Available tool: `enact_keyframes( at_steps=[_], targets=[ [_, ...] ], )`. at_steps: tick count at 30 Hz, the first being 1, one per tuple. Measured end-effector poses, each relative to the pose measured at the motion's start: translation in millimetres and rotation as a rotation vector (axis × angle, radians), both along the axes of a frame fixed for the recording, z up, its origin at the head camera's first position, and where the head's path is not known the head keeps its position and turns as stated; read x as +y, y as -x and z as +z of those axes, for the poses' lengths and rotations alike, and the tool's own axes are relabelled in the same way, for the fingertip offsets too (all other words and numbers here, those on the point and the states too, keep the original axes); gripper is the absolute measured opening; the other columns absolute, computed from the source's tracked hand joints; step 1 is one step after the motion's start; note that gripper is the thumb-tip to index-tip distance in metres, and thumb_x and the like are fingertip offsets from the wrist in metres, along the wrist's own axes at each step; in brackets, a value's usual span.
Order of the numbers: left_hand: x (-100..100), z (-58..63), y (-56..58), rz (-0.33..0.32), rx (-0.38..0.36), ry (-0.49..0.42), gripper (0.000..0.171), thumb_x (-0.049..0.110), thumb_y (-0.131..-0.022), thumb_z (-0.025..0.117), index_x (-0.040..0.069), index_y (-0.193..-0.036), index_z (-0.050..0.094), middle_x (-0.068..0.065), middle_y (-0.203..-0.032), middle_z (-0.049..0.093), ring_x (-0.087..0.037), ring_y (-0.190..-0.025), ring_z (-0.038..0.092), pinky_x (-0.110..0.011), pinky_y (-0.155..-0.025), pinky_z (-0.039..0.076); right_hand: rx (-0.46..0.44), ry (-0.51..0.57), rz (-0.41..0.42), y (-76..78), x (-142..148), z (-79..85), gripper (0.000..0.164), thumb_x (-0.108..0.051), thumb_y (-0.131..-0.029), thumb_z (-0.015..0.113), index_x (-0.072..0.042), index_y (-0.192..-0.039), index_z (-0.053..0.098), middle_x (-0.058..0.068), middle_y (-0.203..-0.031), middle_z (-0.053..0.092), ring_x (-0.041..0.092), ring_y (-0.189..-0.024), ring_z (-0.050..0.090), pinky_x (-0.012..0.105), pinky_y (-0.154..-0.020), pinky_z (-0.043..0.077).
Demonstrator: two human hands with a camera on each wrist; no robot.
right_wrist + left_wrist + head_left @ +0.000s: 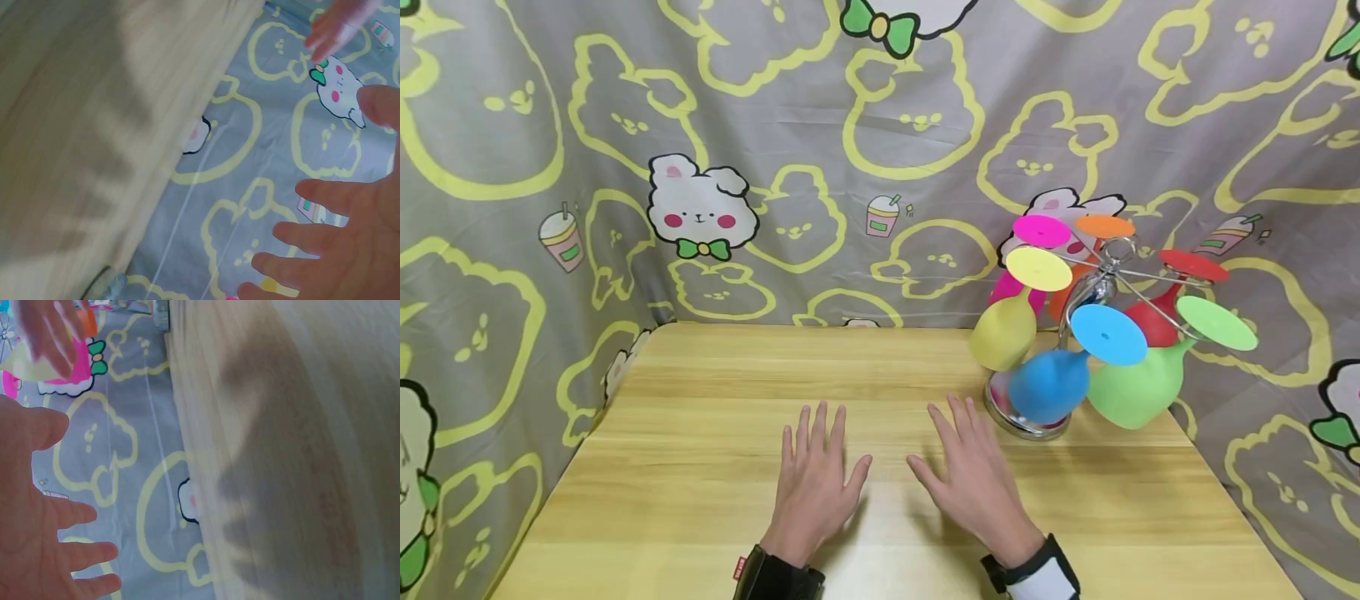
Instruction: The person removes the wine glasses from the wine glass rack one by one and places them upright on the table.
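My left hand [816, 492] hovers palm down above the wooden table [700, 467], fingers straight and thumb spread, holding nothing. To its right my right hand [976, 483] is held the same way, also with nothing in it. Both wrist views show spread fingers and hand shadows on the wood. Nearest the right hand is a shiny metal rack [1026, 432] on a round base. Colored goblets hang upside down from its arms by their flat feet: a blue goblet [1048, 387], green goblet [1138, 387], yellow goblet [1003, 335], red goblet [1153, 323], orange goblet [1105, 226] and magenta goblet [1041, 231].
A grey curtain [820, 125] with yellow outlines and white cartoon animals surrounds the table at the back and both sides. The rack stands at the table's back right, and its green goblet reaches out near the right edge.
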State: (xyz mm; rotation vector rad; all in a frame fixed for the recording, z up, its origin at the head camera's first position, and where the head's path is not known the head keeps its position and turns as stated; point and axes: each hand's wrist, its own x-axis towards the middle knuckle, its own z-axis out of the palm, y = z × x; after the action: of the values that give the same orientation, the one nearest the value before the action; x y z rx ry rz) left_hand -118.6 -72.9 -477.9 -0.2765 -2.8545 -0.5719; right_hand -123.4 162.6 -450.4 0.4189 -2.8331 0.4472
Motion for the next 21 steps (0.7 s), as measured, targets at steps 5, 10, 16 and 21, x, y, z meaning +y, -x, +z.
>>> enact_keyframes(
  at_steps=[5, 10, 16, 21],
  targets=[
    [-1, 0.1, -1.2, 0.003, 0.001, -0.004, 0.077, 0.052, -0.108, 0.055, 0.004, -0.166, 0.038, -0.028, -0.172, 0.034, -0.052, -0.162, 0.025, -0.073, -0.131, 0.019, 0.038, 0.031, 0.023, -16.9, 19, 21.1, 0.075, -0.053, -0.101, 0.071, -0.009, -0.159, 0.053, 0.026, -0.167, 0.045, 0.051, -0.156, 0.04, 0.068, -0.125, 0.037],
    [-1, 1.3, -1.7, 0.006, -0.003, -0.014, 0.077, 0.051, -0.108, 0.054, 0.004, -0.166, 0.037, -0.028, -0.172, 0.033, -0.052, -0.162, 0.024, -0.074, -0.13, 0.019, 0.051, 0.046, 0.018, -37.6, 37, 54.1, 0.074, -0.05, -0.099, 0.075, -0.012, -0.159, 0.053, 0.017, -0.17, 0.045, 0.044, -0.157, 0.042, 0.068, -0.122, 0.04],
    [0, 2.1, -3.1, 0.009, -0.028, -0.013, 0.078, 0.052, -0.108, 0.054, 0.005, -0.167, 0.036, -0.027, -0.173, 0.031, -0.051, -0.163, 0.022, -0.073, -0.131, 0.017, 0.182, 0.057, 0.019, -56.1, 59, 94.6, 0.078, -0.043, -0.09, 0.086, -0.018, -0.157, 0.056, 0.01, -0.165, 0.053, 0.04, -0.15, 0.049, 0.07, -0.112, 0.047],
    [1, 1.7, -4.7, 0.014, -0.034, -0.011, 0.078, 0.053, -0.107, 0.054, 0.006, -0.167, 0.037, -0.026, -0.173, 0.032, -0.05, -0.164, 0.022, -0.072, -0.132, 0.016, 0.384, 0.13, 0.037, -62.3, 75, 121.0, 0.07, -0.052, -0.094, 0.08, -0.017, -0.152, 0.062, 0.011, -0.154, 0.063, 0.039, -0.138, 0.059, 0.034, -0.125, 0.042]
  ],
)
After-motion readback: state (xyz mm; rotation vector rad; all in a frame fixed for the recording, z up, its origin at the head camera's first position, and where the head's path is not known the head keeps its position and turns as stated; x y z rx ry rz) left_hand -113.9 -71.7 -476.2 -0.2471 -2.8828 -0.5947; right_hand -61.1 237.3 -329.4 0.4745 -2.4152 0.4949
